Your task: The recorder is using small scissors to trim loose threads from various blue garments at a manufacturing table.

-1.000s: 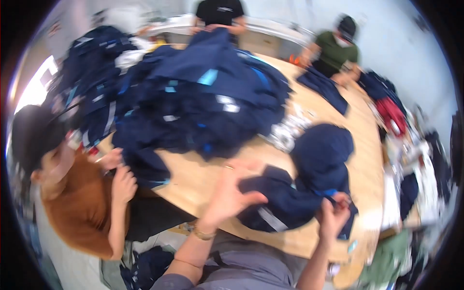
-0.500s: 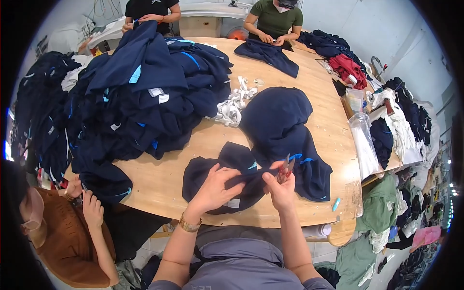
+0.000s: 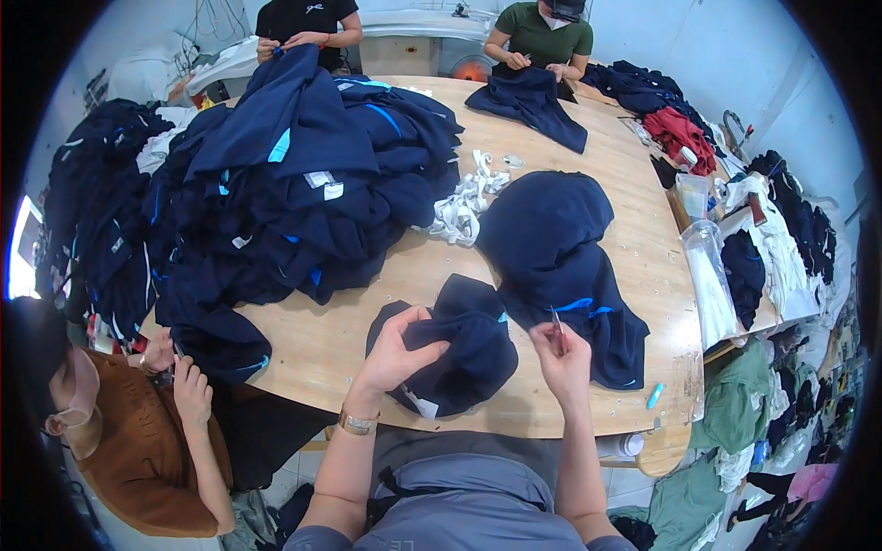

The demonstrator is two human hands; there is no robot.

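Observation:
My left hand (image 3: 397, 356) is closed on the near side of a navy garment (image 3: 469, 354), thumb and fingers pinching a fold. A white label (image 3: 421, 404) shows on the cloth's lower edge, and a small light blue strip on its right side. Red-handled thread snips (image 3: 559, 329) stick up from my right hand (image 3: 565, 363), which is closed around them. That hand is apart from the pinched garment, over the near part of a second navy garment (image 3: 551, 225) with bright blue trim.
A big heap of navy garments (image 3: 303, 193) covers the table's left side. White strips (image 3: 459, 207) lie beside it. A turquoise capped tool (image 3: 654, 396) rests near the front right edge. Co-workers handle cloth at the left (image 3: 152, 432) and far side (image 3: 542, 41).
My right hand has let go of the garment and moved right with the snips. The cloth has dropped into a rounder bunch under my left hand. The view has shifted slightly.

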